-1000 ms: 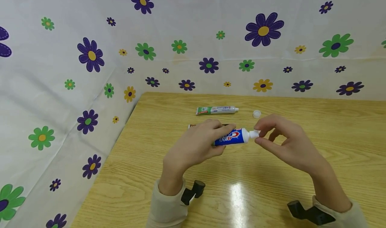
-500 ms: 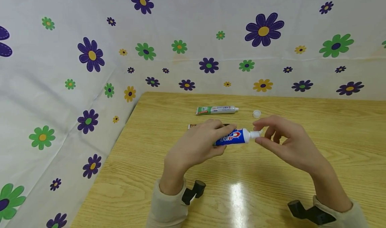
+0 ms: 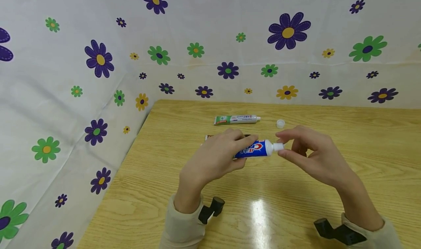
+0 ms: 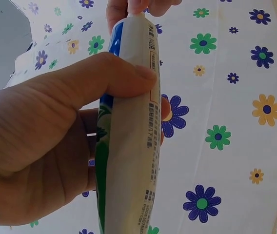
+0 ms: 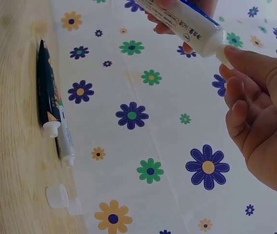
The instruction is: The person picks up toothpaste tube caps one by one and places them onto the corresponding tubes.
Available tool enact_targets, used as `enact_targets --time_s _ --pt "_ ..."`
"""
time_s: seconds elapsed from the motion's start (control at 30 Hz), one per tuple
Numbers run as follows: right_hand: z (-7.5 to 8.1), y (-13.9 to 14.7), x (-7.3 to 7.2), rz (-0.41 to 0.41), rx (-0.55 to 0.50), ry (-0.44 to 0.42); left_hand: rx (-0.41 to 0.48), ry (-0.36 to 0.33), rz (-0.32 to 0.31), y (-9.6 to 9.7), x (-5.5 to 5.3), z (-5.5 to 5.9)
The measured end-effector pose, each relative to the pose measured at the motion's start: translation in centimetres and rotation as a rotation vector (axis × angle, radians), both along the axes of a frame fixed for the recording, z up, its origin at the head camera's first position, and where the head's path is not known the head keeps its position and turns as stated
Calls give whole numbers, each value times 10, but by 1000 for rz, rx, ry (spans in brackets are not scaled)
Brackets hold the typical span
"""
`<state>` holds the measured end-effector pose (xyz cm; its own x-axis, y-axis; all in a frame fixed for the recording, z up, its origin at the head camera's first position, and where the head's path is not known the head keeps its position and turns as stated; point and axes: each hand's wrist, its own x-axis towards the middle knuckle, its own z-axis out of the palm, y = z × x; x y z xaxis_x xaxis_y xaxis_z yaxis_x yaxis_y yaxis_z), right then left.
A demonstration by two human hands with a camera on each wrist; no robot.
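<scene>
My left hand (image 3: 213, 155) grips a blue and white toothpaste tube (image 3: 253, 149) held above the table, its capped end pointing right. In the left wrist view the thumb lies across the tube's white printed back (image 4: 128, 122). At the tip, my right hand (image 3: 315, 155) pinches the white cap (image 3: 278, 146) between thumb and forefinger. The right wrist view shows the thumb against the cap (image 5: 224, 57), with the other fingers bent behind. The tube's tail end is hidden under the left hand in the head view.
Behind the hands lies a green and white toothpaste tube (image 3: 236, 119) on the wooden table (image 3: 148, 161). A loose white cap (image 3: 280, 123) rests to its right. A black toothpaste tube (image 5: 46, 87) lies nearer, mostly covered by the left hand in the head view. Flowered cloth (image 3: 197, 29) hangs behind.
The right fingertips have shifted slightly around the cap, and more of the cap shows now than a second ago. The left hand and the tube stay nearly still.
</scene>
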<state>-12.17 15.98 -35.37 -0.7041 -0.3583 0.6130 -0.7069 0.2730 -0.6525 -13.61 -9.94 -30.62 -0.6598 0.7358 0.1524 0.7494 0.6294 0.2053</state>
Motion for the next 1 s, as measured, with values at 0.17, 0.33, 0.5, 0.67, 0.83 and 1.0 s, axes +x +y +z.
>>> enact_targets --time_s 0.17,0.33,0.5,0.67,0.83,1.0 --pt "1 0 0 2 -10 -14 -1 10 1 0 0 0" --pt "2 0 2 -3 -25 -37 -6 35 6 1 1 0" --pt "3 0 2 -20 -20 -54 -18 62 14 3 2 1" --pt "3 -1 3 -28 -8 -75 -50 70 36 4 4 3" --pt "4 -3 3 -40 9 -91 -66 76 45 6 5 4" --pt "5 -3 4 -62 20 -103 -64 97 42 6 5 3"
